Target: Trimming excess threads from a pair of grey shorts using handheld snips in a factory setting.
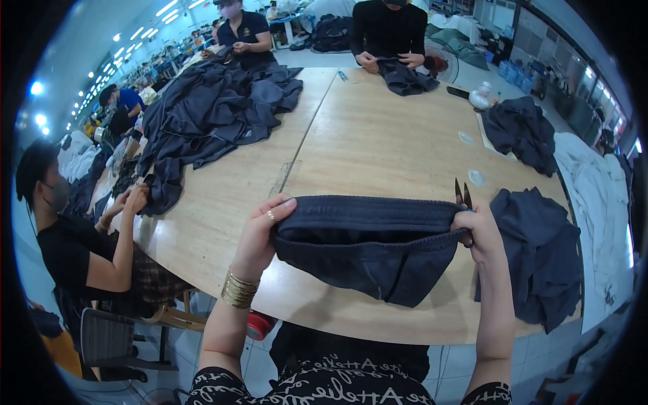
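Stretched between my hands over the table's near edge is a dark navy pair of elastic-waist pants (364, 251), its waist opening gaping toward me. My left hand (260, 229) is closed on the waistband's left end, thumb on top. At the other end, my right hand (480, 233) pinches the waistband. A pair of dark thread snips (462, 194) is also in my right hand, blades pointing up and away. The lower part of the pants hangs out of sight below the waist.
Dark garments lie heaped on the wooden table (378, 148): a big pile (216, 108) at far left, smaller piles (536, 253) to my right. Three people work around it: one seated left (81, 229), two across the far side. A white bottle (480, 96) stands far right.
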### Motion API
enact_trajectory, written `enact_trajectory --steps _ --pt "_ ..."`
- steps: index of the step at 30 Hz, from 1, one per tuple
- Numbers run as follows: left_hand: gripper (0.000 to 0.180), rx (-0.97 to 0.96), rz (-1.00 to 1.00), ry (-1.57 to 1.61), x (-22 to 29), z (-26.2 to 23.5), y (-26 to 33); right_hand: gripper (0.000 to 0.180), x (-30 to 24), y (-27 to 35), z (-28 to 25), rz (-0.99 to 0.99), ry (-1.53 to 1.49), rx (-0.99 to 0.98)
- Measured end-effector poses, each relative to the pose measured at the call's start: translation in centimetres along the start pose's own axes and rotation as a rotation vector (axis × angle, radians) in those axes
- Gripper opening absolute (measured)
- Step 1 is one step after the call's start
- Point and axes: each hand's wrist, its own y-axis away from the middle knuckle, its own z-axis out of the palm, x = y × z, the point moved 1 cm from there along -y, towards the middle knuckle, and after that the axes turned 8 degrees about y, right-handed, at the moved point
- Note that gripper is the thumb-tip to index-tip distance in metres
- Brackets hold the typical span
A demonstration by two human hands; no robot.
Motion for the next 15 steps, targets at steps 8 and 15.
enact_trajectory --steps 8,15 --pt "0.014 -0.036 0.020 -0.020 -0.23 -0.01 0.68 0.013 0.59 0.30 -0.41 0.017 -0.162 -0.038" --pt "0.014 -0.006 0.057 -0.052 -0.29 -0.09 0.61 0.012 0.40 0.08 -0.28 0.016 -0.162 -0.036"
